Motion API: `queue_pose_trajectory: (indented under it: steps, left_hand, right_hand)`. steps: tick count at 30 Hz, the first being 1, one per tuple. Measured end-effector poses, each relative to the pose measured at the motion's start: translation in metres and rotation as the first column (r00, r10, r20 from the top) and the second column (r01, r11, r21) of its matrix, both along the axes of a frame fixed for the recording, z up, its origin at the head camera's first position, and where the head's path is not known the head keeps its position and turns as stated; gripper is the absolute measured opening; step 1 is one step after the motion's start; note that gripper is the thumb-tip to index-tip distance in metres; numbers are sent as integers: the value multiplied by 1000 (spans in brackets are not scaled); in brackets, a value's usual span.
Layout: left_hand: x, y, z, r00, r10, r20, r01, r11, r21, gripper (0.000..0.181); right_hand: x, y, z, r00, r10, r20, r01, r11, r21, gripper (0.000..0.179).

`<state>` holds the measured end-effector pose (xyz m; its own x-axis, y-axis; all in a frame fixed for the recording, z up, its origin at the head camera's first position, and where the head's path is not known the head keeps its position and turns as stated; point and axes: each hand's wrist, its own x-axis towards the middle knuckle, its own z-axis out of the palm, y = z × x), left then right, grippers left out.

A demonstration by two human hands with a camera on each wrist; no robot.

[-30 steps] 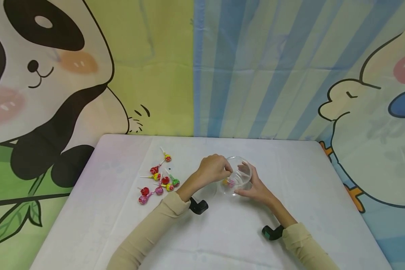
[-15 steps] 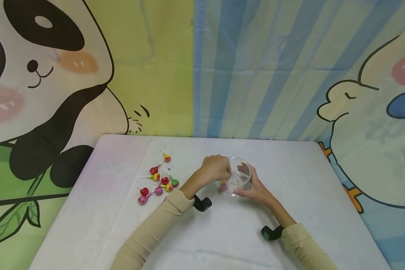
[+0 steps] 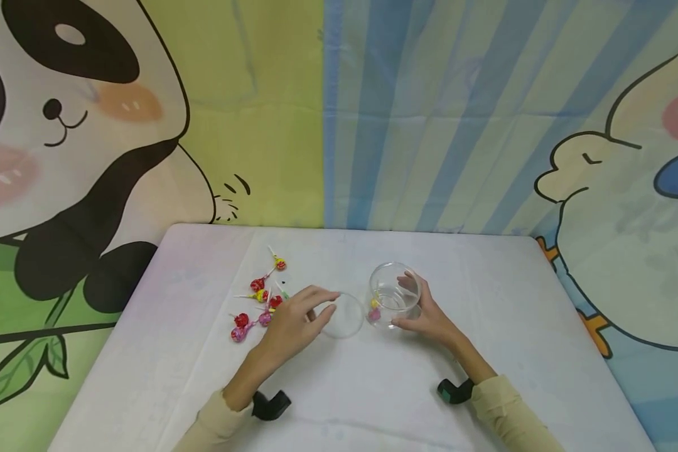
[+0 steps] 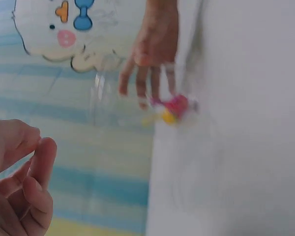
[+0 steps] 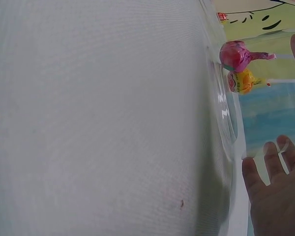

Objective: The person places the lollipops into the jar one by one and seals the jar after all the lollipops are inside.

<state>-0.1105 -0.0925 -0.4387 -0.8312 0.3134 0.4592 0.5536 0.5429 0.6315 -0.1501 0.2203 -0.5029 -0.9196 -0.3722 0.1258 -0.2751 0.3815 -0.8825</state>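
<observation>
A clear jar (image 3: 394, 295) stands on the table, its mouth upward. Inside, at the bottom left, lie a pink lollipop (image 5: 234, 56) and a yellow lollipop (image 5: 241, 81), best seen in the right wrist view. My right hand (image 3: 429, 311) grips the jar from the right, thumb at the front and fingers behind. My left hand (image 3: 299, 323) is left of the jar, over the table, with loosely bent fingers and nothing in them. A clear round lid (image 3: 343, 315) lies just past its fingertips. Several wrapped lollipops (image 3: 258, 285) lie beyond this hand, some partly hidden by it.
The white-covered table (image 3: 350, 389) ends at a back edge against a printed cloth backdrop (image 3: 429, 113). Black wrist cameras (image 3: 271, 405) jut inward from both wrists. A tiny dark speck (image 3: 284, 282) lies near the lollipops.
My left hand was at the jar's mouth and has pulled back left toward the lollipops, uncovering the lid. Yellow and pink lollipops now show in the jar. The right hand has stayed put.
</observation>
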Motion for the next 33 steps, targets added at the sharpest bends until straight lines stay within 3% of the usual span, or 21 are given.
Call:
queue_pose_trajectory:
  steps: [3, 5, 7, 11, 13, 15, 20, 25, 30, 33]
  left_hand:
    - [22, -44, -18, 993, 114, 33, -114, 993, -16, 28]
    - [36, -73, -29, 973, 221, 66, -217, 974, -68, 30]
    - [51, -100, -38, 937, 334, 102, -321, 939, -123, 32]
    - [74, -140, -44, 840, 509, 188, -467, 855, -227, 34]
    - [79, -152, -46, 810, 552, 196, -505, 828, -244, 33]
    - [82, -161, -48, 794, 574, 198, -527, 814, -246, 32]
    - [80, -170, -51, 797, 573, 192, -523, 813, -256, 32]
    - [69, -175, -49, 813, 542, 213, -480, 831, -283, 34]
    - [50, -185, -46, 836, 487, 251, -391, 851, -350, 39]
    - [35, -188, -46, 871, 441, 216, -342, 861, -377, 41]
  right_hand:
    - [-3, 4, -9, 1000, -10, -7, 10, 1000, 2, 106]
    - [-3, 4, -10, 1000, -9, 9, 9, 1000, -16, 106]
    - [-2, 4, -11, 1000, -9, 20, 10, 1000, -25, 105]
    - [-1, 4, -13, 1000, -8, 15, 8, 1000, -22, 104]
    - [0, 6, -13, 1000, -10, 9, 10, 1000, -18, 104]
    - [0, 7, -13, 1000, -10, 8, 10, 1000, -19, 105]
    - [0, 8, -14, 1000, -9, 5, 9, 1000, -12, 104]
    - [-2, 7, -12, 1000, -24, 6, 24, 1000, -1, 105]
    - [-3, 3, -9, 1000, -13, 20, 13, 1000, -8, 104]
    - [-2, 2, -7, 1000, -5, 21, 5, 1000, -13, 102]
